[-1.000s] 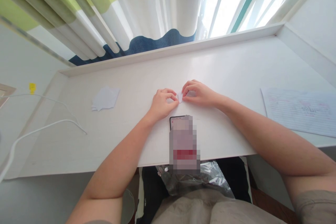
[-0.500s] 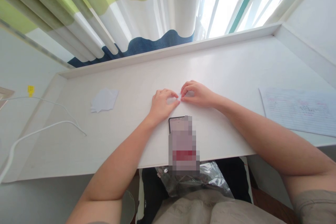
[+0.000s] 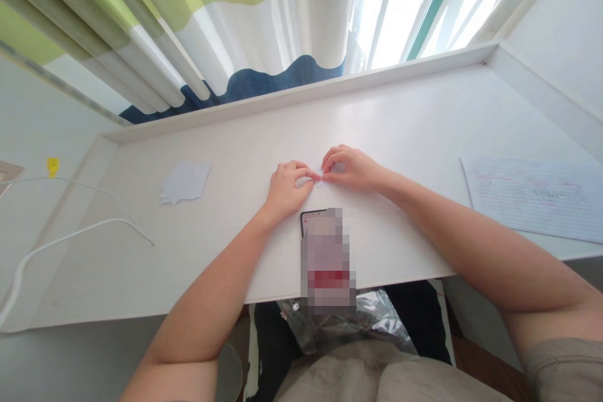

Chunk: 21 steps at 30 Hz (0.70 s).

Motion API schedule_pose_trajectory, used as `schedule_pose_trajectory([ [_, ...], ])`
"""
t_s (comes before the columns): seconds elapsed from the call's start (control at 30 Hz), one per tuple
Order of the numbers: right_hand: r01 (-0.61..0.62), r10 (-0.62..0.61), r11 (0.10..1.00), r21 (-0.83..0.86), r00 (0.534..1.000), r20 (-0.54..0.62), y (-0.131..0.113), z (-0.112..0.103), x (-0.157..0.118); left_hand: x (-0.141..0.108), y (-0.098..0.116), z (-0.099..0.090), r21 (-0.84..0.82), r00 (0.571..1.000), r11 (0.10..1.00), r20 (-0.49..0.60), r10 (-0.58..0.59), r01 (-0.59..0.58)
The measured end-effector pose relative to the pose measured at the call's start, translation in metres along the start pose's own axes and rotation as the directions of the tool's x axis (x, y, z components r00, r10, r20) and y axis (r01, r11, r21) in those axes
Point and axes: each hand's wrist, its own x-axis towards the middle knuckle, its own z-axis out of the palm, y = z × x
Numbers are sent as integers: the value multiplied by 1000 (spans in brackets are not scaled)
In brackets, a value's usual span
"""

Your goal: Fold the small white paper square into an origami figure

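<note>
Small paper [image 3: 321, 185] mostly hidden b/w L hand [image 3: 288, 190] & R hand [image 3: 351, 168], folds too sm. to tell. Phone [image 3: 326, 248] just below L hand: screen pixelated. Lined sheets [image 3: 537, 196], R of R hand: writing blurred, far side cut off by pic edge.

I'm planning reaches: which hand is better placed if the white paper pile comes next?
Likely the left hand: it is nearer the paper pile, while the right hand sits farther right.
</note>
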Motion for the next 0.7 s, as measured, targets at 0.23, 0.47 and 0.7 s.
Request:
schedule_pose_trajectory([
  [0.23,-46,46,999,18,999,-7,-2,0,1,2,1,3,-12,999,1000,-34,-27,26],
  [0.47,-53,53,998,35,999,-8,0,-1,2,0,1,1,-21,1000,1000,-9,-17,17],
  [0.7,-53,53,998,26,998,-27,4,0,3,2,1,2,-37,999,999,-6,-33,33],
])
